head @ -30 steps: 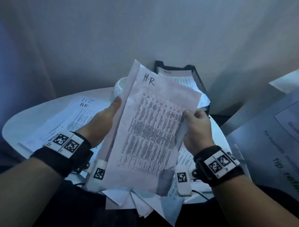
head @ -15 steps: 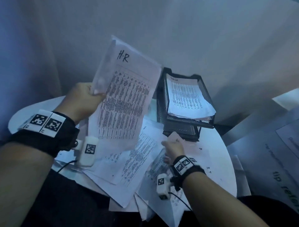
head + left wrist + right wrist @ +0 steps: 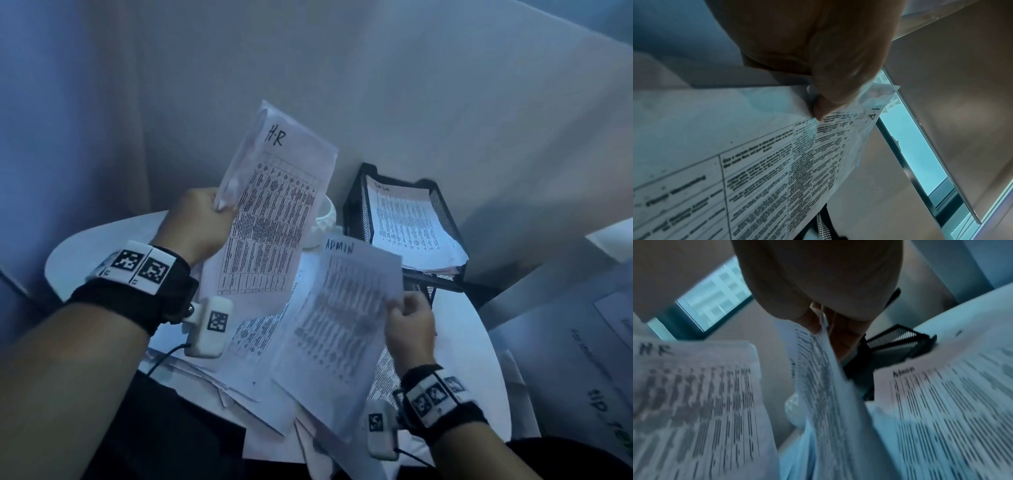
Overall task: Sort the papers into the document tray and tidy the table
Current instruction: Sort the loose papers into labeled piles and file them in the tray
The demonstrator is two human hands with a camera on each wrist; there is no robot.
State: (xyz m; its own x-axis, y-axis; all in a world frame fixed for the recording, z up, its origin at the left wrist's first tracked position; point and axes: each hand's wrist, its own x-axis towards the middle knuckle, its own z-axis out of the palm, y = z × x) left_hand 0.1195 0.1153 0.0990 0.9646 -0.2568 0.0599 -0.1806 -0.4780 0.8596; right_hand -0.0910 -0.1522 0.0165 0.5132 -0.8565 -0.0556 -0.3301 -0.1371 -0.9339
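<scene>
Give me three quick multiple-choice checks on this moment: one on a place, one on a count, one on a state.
1. Where is the document tray?
A. at the table's far right
B. on the floor
C. in the left hand

2. How many hands hold paper?
A. none
B. one
C. two

3. The tray's top tier is:
A. empty
B. holding printed sheets
C. upside down

Key: 1 A, it stands behind the right hand. 2 C, the left hand pinches the H.R sheets and the right pinches the ADMIN sheet. 3 B, printed pages lie in it.
</scene>
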